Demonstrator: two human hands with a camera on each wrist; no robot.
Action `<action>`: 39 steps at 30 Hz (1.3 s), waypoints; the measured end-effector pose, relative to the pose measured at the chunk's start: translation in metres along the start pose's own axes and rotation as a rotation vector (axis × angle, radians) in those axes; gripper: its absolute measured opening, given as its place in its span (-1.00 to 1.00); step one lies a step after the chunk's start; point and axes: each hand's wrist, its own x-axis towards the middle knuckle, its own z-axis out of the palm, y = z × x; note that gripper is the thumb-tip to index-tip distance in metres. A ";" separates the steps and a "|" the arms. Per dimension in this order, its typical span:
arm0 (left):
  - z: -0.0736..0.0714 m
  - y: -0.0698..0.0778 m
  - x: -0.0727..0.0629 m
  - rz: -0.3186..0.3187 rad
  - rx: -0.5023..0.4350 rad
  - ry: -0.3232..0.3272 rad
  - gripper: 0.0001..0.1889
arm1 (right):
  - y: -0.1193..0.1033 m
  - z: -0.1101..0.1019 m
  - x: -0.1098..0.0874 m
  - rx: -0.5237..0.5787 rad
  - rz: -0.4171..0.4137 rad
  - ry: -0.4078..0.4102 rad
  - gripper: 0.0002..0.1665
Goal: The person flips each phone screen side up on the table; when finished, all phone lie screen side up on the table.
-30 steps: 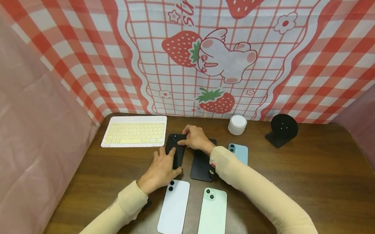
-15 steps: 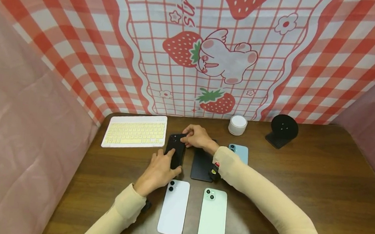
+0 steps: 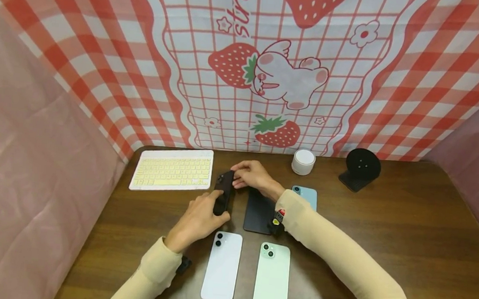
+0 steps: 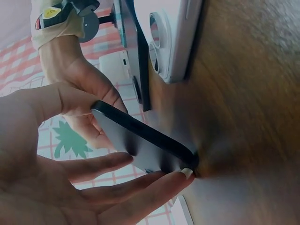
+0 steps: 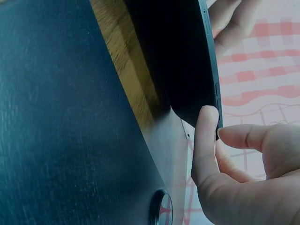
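Note:
A black phone (image 3: 226,184) is tilted up on its long left edge, its back with the camera lenses facing left. My left hand (image 3: 200,217) holds it by the near end, thumb at the near corner and fingers against the back, as the left wrist view shows. At the far right edge, my right hand (image 3: 256,175) pinches the phone between thumb and fingers. In the right wrist view the dark screen side (image 5: 173,51) is lifted off the wood. Just right of it a dark phone-like slab (image 3: 258,215) lies flat, partly hidden by my right wrist.
A white phone (image 3: 221,271) and a pale green phone (image 3: 272,285) lie nearer. The blue phone (image 3: 307,198) is partly behind my right sleeve. Along the back stand a white keyboard (image 3: 172,169), a white cylinder (image 3: 303,162) and a black round-headed stand (image 3: 362,165).
The black phone lay flat at first; its right edge has come up and it now leans left. My right fingers have moved from its camera end to its right edge.

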 end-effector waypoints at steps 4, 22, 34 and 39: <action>-0.001 -0.001 0.001 0.017 -0.022 0.023 -0.28 | 0.000 0.001 -0.001 0.017 -0.008 -0.044 -0.55; -0.005 -0.010 0.002 0.005 -0.164 0.083 -0.36 | 0.009 0.015 -0.012 -0.110 0.042 -0.151 -0.34; -0.016 -0.023 0.004 0.021 -0.304 0.124 -0.43 | 0.007 0.014 -0.012 -0.115 0.047 -0.110 -0.27; -0.019 -0.029 0.006 0.014 -0.301 0.112 -0.42 | 0.007 0.015 -0.011 -0.160 0.035 -0.051 -0.24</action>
